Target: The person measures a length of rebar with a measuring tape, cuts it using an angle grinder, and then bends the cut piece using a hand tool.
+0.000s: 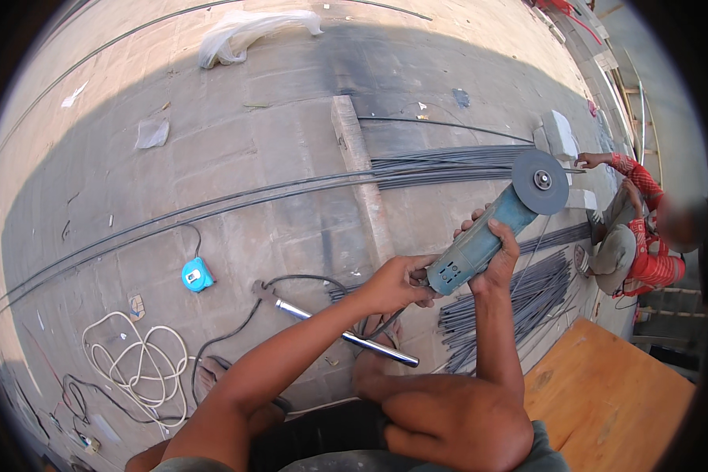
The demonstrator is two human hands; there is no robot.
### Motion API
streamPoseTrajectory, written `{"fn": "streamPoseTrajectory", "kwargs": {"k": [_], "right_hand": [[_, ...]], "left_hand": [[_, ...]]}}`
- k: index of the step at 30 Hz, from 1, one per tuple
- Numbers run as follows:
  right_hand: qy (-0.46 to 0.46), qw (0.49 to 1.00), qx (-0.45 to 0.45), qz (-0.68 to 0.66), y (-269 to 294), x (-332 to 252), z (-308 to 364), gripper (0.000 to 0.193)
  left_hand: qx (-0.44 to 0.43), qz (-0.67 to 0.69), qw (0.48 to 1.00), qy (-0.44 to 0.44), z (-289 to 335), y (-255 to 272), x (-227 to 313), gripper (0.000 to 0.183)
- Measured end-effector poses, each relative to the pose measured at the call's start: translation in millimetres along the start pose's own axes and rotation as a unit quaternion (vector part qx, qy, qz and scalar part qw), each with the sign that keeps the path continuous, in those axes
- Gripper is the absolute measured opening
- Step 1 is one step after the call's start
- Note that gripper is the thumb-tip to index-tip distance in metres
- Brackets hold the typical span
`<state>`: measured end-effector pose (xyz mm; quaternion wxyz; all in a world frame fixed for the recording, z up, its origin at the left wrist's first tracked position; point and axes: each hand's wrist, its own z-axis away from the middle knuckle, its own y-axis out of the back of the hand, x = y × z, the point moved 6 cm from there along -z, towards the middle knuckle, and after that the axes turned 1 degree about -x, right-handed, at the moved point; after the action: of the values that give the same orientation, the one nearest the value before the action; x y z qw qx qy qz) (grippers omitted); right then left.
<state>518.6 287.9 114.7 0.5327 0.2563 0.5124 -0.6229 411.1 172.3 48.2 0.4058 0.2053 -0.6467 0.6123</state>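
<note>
White cord lies in loose loops at your far left on the floor, with a blue tape measure to its right and farther from you. Two long thin rods slant across the floor beyond it. Right of the tape, a hammer lies in front of you, its head to the upper left and its shiny handle running down to the right, partly under your left forearm.

Of your two hands, the left curls in, pinching the rear end of the grey-green angle grinder; some of its fingertips are hidden. The grinder is held up above the floor, right of centre. Its long axis runs diagonally, rear end low and left toward you, disc end high and right, pointing away from you. Your right hand is wrapped around the middle of the body, thumb on the right side and fingers on the left. The dark disc turns its flat face and central nut up toward you.

Rods lie bundled beyond the grinder and in a lower pile beside your right forearm. Farthest right, a co-worker in red patterned sleeves crouches past a brown wooden board.
</note>
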Motion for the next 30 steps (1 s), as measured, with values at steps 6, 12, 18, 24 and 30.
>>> {"fn": "streamPoseTrajectory", "kwargs": {"k": [6,12,18,24,30], "right_hand": [[-0.004,1.000,0.015,0.000,3,5,2,0.047],[0.010,1.000,0.022,-0.007,-6,7,9,0.047],[0.005,0.997,0.007,0.072,7,-20,13,0.048],[-0.016,0.997,-0.081,0.002,-9,4,16,0.055],[-0.086,0.959,-0.223,-0.151,-36,41,15,0.065]], "left_hand": [[0.002,-0.070,0.997,0.010,6,-2,-5,0.072],[0.078,-0.130,0.988,-0.025,32,2,-15,0.076],[-0.075,-0.439,0.895,0.031,94,25,-41,0.074],[-0.054,-0.251,0.966,0.036,74,20,-21,0.081],[-0.073,0.076,0.977,0.183,28,-8,16,0.059]]}}
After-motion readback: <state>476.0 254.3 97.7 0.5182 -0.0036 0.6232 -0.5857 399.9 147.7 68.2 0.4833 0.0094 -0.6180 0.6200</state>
